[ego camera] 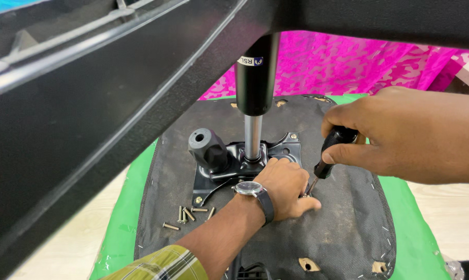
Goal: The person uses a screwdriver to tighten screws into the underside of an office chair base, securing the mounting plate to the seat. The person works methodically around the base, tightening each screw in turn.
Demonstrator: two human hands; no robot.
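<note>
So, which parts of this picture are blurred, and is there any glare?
Head view: the big black chair base close to the camera is soft; both hands, the screwdriver and the loose screws are sharp; light glare on the metal column.

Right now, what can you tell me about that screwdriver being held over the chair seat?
The screwdriver has a black, glossy handle that looks like plastic, and a thin metal shaft. It is tilted, handle up and to the right, tip down and to the left. The right hand wraps the handle from above, hiding much of it. The tip meets the dark fabric underside of the seat, right beside the fingers of the left hand, which hide the tip itself.
</note>
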